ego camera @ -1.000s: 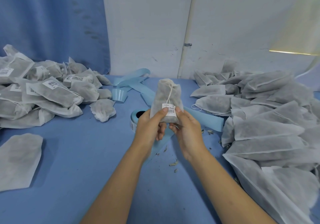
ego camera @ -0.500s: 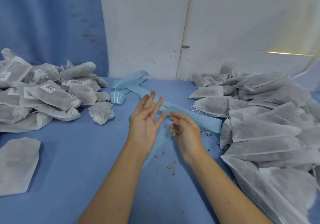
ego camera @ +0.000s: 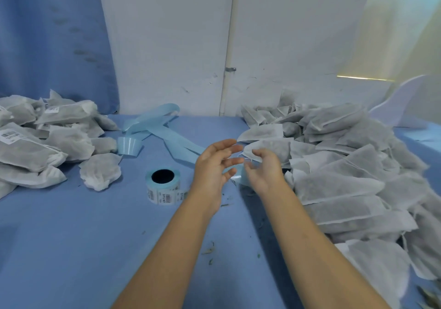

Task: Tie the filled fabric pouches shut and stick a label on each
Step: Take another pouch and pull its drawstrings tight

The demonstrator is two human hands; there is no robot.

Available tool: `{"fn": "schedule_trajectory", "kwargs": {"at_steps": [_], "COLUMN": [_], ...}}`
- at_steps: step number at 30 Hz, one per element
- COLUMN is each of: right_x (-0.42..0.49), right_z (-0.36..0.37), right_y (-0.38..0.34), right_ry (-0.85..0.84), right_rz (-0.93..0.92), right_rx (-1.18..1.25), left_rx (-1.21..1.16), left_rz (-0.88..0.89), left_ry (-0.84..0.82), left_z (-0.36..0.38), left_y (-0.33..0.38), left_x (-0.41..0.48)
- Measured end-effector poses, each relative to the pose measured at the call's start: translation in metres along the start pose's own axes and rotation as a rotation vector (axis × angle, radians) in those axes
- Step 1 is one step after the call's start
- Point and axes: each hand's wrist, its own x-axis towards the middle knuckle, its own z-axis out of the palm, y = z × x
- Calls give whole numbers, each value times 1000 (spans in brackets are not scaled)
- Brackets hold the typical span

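Both hands empty at frame centre: left hand (ego camera: pixel 213 165) w/ fingers spread, right hand (ego camera: pixel 265 171) w/ fingers loosely curled (blurred), just beside the pile of filled pouches (ego camera: pixel 346 177) on the right side. Label roll (ego camera: pixel 163 185) stands on the table (ego camera: pixel 71 237), left of centre. Labelled pouches (ego camera: pixel 35 141) heaped at left edge; blue backing strip (ego camera: pixel 164 129) lies upper centre.

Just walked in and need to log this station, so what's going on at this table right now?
A person is working at a blue table, both hands empty. The left hand and right hand hover open at the edge of the right-hand pile of pouches, which show no labels, probably about to take one. A label roll stands left of the hands, loose backing strip lies behind it, and labelled pouches are heaped on the left.
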Motion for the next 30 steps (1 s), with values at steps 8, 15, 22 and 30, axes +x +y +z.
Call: {"fn": "schedule_trajectory", "kwargs": {"at_steps": [8,15,22,30], "right_x": [25,31,37,55], "right_z": [-11,-17,-12,-18], "right_y": [-6,0,5,-2], "right_ry": [131,160,202,200], "right_rz": [54,65,-256,-418], "right_rx": [187,202,-547,-1953], "left_rx": [-19,-90,-72,-9], "left_rz": [-21,-42,-47,-60], "left_ry": [26,74,93,105], "left_z": [5,-4,-3,8], "left_y": [-6,-8,-6,-3], "left_x": [15,16,17,29]}}
